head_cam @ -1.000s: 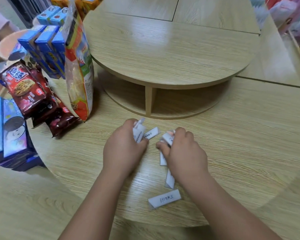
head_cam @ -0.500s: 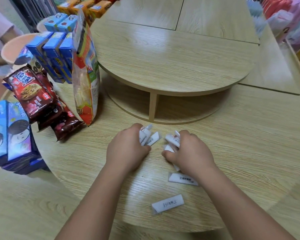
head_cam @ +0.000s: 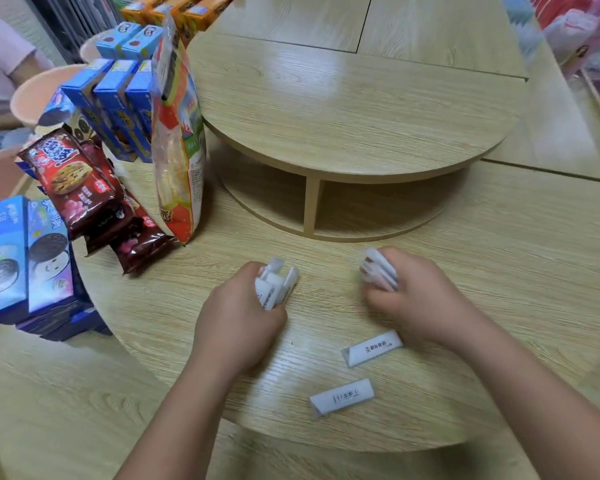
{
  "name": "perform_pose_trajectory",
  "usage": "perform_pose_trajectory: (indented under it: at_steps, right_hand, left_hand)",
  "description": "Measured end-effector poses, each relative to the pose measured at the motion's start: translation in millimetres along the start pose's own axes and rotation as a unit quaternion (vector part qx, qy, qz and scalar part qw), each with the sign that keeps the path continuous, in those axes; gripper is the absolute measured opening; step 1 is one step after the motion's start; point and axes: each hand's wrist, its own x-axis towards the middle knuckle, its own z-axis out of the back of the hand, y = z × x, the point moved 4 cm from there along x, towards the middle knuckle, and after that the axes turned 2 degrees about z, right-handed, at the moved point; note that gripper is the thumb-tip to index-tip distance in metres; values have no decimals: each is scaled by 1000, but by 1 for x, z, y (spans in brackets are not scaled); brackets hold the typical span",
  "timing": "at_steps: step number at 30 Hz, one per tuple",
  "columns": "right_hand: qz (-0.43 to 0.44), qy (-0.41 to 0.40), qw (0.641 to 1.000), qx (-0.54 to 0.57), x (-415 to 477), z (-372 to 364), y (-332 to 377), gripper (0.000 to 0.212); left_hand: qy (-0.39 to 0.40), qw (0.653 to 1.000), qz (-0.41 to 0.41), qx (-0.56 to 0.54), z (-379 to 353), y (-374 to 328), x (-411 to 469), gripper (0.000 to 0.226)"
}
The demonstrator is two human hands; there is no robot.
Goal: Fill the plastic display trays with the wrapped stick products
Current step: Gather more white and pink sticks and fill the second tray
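Blurred left grip [head_cam: 238,320] and right grip [head_cam: 420,299] clench half-hidden white sticks [head_cam: 274,284]; 2 loose sticks [head_cam: 373,348] lie near the front edge of the wooden desk [head_cam: 499,271].

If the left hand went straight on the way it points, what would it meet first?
The left hand would probably reach the raised round shelf near its upright divider; only bare tabletop lies between, depth unclear.

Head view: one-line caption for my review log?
Left hand grips one bunch of wrapped sticks, right hand another; two loose sticks lie on the wooden table.
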Motion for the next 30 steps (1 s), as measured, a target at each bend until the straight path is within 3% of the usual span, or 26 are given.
perform_pose_trajectory:
  at_steps: [5,8,12,16,18,24,26,30]
  right_hand:
    - [116,99,985,-83,-32,7,0,12]
    - [176,163,960,-143,-46,-15,2,19]
    - [223,135,947,-186,-52,-25,-2,25]
    - [211,121,954,-174,-54,-24,-3,35]
    - [201,116,961,-151,-56,-24,-2,43]
    - [217,159,962,-35,-80,-44,18,46]
    - [230,184,954,-61,-82,-56,19,43]
    - [241,159,953,-98,-81,-57,12,44]
  left_hand:
    - [12,1000,8,-24,4,0,-14,30]
    - [33,982,65,-177,7,10,-31,34]
    - [58,902,161,-396,5,22,-57,38]
    - [63,834,215,-505,-4,31,-68,42]
    - [67,833,211,-507,-7,31,-69,42]
    - [68,902,157,-396,-8,24,-74,45]
    - [91,898,150,-404,-9,20,-75,44]
    - [101,891,162,-413,-11,19,-77,42]
